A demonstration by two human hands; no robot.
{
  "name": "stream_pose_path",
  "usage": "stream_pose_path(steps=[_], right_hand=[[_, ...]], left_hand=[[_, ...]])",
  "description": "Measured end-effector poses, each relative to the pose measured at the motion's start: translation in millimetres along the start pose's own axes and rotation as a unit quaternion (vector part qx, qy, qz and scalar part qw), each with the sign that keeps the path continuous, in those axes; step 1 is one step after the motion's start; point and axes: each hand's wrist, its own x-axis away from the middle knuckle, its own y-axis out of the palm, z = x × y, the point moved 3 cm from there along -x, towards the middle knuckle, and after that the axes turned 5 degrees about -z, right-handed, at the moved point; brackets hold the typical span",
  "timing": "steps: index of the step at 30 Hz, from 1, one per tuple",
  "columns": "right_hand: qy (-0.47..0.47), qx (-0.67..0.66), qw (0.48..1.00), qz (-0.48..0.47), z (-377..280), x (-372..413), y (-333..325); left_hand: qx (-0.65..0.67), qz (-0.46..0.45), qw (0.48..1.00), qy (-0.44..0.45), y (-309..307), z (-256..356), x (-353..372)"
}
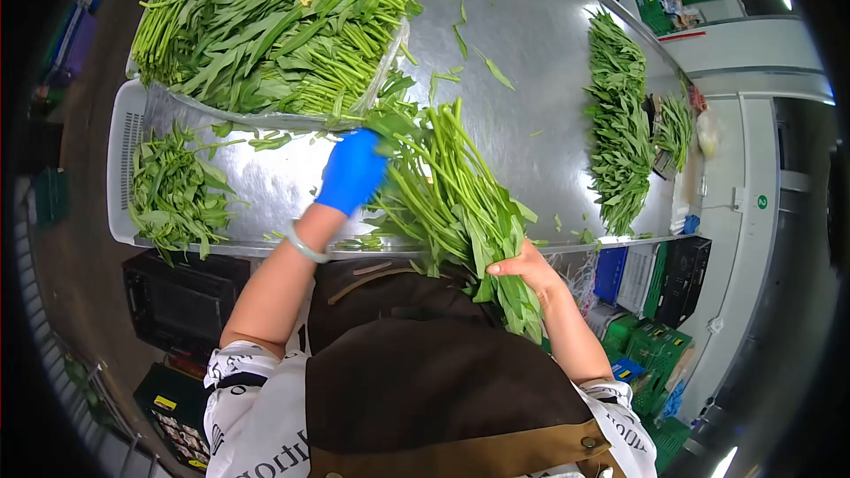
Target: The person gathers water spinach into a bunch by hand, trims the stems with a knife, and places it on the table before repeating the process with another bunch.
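Leafy green stalks form a loose bunch (456,186) in front of my body at the table's near edge. My right hand (524,267), bare, is closed round the bunch's leafy lower end, thumb on top. At the bunch's upper left is my left hand (354,168) in a blue glove, its fingertips blurred and partly hidden by leaves. A large heap of the same greens (274,35) lies on clear plastic just beyond the left hand. A smaller loose pile (180,190) lies at the left end of the table.
Bundled greens (618,124) stand in a row on the right of the metal table (531,106). A smaller bundle (675,131) lies beyond them. Black crates (181,296) are below left, green crates (655,358) below right. Loose leaves (496,73) are scattered on the metal.
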Motion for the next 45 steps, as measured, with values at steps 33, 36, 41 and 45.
stream_pose_path(steps=[33,36,41,45], right_hand=[[0.039,-0.062,0.997,0.009,15,1,-21],[0.037,-0.176,0.984,0.013,31,0,-29],[0.019,-0.273,0.962,0.023,52,-9,-39],[0.019,-0.345,0.938,-0.010,52,-17,-33]], left_hand=[[0.571,-0.031,0.799,-0.188,-45,-36,-5],[0.544,-0.003,0.808,-0.227,-55,-35,2],[0.394,-0.070,0.866,-0.301,-9,-15,46],[0.398,-0.116,0.881,-0.227,37,34,55]])
